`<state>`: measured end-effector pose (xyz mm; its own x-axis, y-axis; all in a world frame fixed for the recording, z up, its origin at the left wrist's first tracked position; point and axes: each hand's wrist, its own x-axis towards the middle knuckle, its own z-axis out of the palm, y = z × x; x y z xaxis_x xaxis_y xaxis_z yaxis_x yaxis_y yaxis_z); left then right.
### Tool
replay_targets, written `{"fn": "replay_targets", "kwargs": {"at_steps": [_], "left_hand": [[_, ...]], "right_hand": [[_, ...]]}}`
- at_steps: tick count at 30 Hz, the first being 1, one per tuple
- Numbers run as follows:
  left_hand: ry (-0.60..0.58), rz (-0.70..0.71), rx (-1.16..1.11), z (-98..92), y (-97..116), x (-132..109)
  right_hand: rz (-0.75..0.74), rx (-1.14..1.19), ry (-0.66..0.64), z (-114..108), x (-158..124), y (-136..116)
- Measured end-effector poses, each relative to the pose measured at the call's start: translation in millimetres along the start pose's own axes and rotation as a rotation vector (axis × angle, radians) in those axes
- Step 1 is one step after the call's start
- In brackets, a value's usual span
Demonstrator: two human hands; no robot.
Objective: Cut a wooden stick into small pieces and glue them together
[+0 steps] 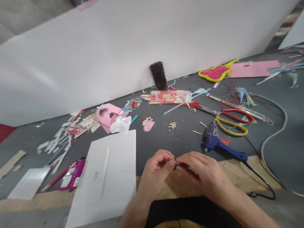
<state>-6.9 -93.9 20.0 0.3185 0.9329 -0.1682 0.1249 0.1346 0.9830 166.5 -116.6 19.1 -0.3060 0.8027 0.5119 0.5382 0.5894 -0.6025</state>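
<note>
Close to the table's front edge, my left hand and my right hand meet fingertip to fingertip. Both are closed in a pinch around a small tan piece, mostly hidden by the fingers and too tiny to name. Beyond them lies a little pile of small wooden bits. To its left, a pink rounded tag has more wooden bits along its edge. A blue hot glue gun rests on its side beyond my right hand, its black cord trailing toward the front edge.
Left of my hands lies a white board beside a purple case. Red- and yellow-handled scissors sit behind the glue gun. Farther back are packed wooden sticks and a phone leaning on the white partition.
</note>
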Motion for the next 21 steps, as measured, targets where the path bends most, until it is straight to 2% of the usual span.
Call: {"fn": "replay_targets", "kwargs": {"at_steps": [16,21], "left_hand": [[0.013,0.01,0.018,0.4,-1.3,-0.5],[0.007,-0.021,-0.035,1.0,-1.4,-1.3]], "right_hand": [[0.034,0.041,-0.011,0.1,-0.6,-1.2],[0.072,0.075,-0.001,-0.9,-1.6,-1.2]]}}
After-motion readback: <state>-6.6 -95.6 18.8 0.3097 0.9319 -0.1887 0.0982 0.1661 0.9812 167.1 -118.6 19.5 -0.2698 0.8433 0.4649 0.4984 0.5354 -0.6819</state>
